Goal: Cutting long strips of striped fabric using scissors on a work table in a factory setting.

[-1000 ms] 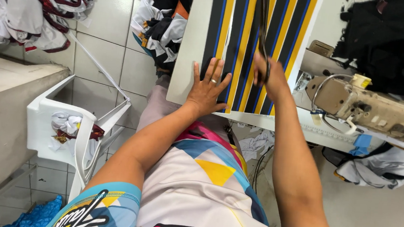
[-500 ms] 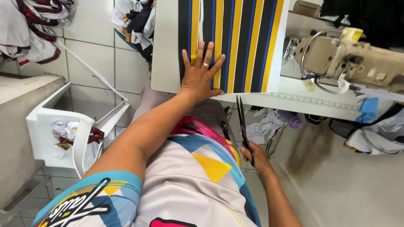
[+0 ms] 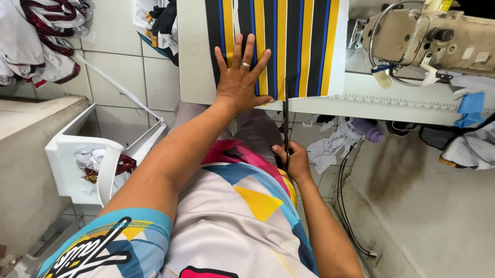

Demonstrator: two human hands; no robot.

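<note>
A striped fabric [image 3: 302,37] in black, yellow, blue and white lies on the white sewing table [image 3: 190,64]. My left hand [image 3: 239,78] rests flat on its near edge, fingers spread, a ring on one finger. Below the table edge, my right hand [image 3: 294,160] grips the handles of long dark scissors [image 3: 286,121]. Their blades point up and reach the fabric's near edge just right of my left hand.
A beige sewing machine [image 3: 461,41] stands on the table's right part. A white bin [image 3: 89,162] with cloth scraps sits at the left on the tiled floor. Garments [image 3: 27,16] pile at the upper left, more cloth [image 3: 483,140] lies at the right.
My right hand dropped from the fabric to below the table edge with the scissors, then raised the blades to the fabric's near edge. My left hand stayed flat on the cloth.
</note>
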